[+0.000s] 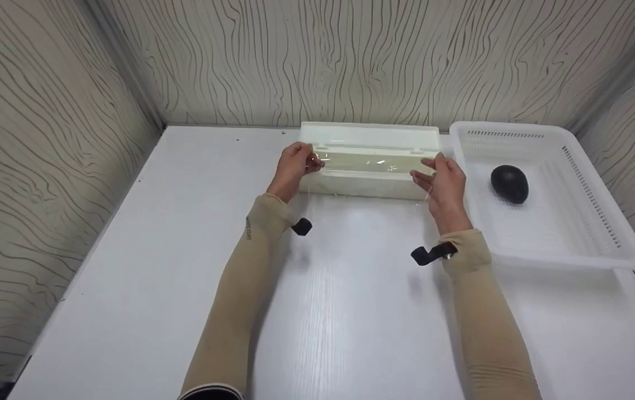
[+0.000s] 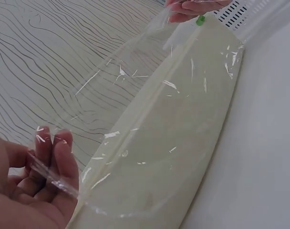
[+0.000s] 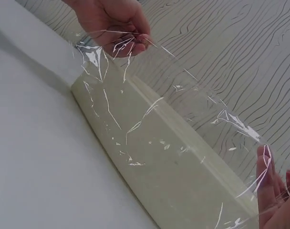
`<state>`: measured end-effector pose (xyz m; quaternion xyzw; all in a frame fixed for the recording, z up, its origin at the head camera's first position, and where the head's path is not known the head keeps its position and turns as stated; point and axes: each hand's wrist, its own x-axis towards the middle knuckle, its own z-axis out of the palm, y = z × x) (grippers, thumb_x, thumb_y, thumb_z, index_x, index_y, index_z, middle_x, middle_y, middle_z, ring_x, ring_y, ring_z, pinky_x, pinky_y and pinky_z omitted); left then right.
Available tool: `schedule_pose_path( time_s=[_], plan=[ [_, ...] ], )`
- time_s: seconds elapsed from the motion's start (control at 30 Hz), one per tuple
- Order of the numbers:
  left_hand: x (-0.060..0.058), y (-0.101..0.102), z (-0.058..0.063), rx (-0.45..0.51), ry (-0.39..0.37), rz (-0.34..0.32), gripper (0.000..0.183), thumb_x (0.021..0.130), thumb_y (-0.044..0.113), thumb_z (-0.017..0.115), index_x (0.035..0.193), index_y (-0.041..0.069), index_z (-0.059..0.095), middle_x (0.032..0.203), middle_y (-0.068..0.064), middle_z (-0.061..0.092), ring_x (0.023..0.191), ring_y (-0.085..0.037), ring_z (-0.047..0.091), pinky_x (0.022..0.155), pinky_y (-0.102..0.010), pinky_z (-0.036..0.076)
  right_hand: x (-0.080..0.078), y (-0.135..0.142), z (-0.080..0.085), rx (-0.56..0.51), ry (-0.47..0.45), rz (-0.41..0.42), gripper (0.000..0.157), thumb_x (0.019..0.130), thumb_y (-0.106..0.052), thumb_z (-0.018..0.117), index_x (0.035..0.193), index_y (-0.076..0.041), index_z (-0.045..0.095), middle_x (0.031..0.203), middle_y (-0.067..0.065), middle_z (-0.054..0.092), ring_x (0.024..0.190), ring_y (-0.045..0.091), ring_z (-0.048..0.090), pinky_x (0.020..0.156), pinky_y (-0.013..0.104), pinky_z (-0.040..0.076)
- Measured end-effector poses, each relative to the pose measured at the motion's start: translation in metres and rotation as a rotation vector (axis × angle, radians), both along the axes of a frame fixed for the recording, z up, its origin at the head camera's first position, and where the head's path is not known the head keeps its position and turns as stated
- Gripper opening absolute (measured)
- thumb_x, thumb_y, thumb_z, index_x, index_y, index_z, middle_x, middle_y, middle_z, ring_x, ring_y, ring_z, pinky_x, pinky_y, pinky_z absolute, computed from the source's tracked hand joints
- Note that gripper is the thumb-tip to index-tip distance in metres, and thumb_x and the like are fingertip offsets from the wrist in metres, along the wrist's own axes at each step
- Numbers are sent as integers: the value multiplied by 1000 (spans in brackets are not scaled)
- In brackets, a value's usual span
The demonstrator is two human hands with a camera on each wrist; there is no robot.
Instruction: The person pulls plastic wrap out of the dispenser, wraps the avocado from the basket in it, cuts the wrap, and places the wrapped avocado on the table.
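A sheet of clear cling film [image 3: 245, 126] is stretched between the two hands, over and in front of a long cream-white dispenser box [image 1: 373, 188]. My left hand [image 1: 292, 171] pinches the film's left side between thumb and fingertips, at the box's left end. At the box's right end my right hand [image 1: 445, 186] grips the other side of the sheet. The box's white lid [image 1: 370, 135] stands raised at the back. In the left wrist view a small green part [image 2: 201, 20] shows at the box's far end. Creases and glints run across the film.
To the right stands a white plastic basket [image 1: 550, 259] with slotted walls, close beside the right hand. A black oval, avocado-like thing [image 1: 510, 184] lies in it. The box sits near the white table's [image 1: 156, 250] back edge, before a wood-grain patterned wall [image 1: 273, 61].
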<state>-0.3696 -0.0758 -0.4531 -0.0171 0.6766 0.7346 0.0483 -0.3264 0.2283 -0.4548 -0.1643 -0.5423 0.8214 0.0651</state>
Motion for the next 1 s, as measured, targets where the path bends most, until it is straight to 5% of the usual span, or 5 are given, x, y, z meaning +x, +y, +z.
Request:
schedule_pose_path(
  time_s=[0.2, 0.47, 0.77, 1.0],
  plan=[
    [-7, 4, 11, 44, 9, 17, 24, 112, 17, 45, 94, 5, 55, 90, -5, 63, 88, -16, 69, 87, -27, 59, -4, -5, 9, -9, 17, -33, 29, 111, -31, 47, 104, -4, 53, 117, 4, 61, 70, 13, 70, 69, 20, 60],
    [-9, 6, 27, 87, 25, 14, 31, 112, 16, 45, 120, -12, 55, 90, -4, 64, 89, -16, 68, 89, -28, 58, -7, -8, 22, 11, 52, -72, 28, 111, -33, 46, 102, -7, 54, 122, 4, 63, 69, 12, 68, 66, 19, 57],
    [-5, 6, 43, 162, 29, 15, 22, 112, 15, 46, 101, 2, 59, 89, -5, 64, 89, -18, 69, 88, -29, 59, -3, -5, 35, -37, 97, -66, 28, 111, -30, 48, 97, -6, 52, 117, 2, 63, 63, 13, 67, 57, 19, 54],
    [-1, 4, 47, 145, 33, 8, 22, 112, 15, 45, 103, -1, 57, 88, -5, 63, 90, -18, 69, 87, -29, 58, 4, 2, 40, 29, 81, -22, 29, 111, -32, 48, 96, -7, 51, 116, 2, 64, 61, 12, 69, 53, 17, 50]
  ],
)
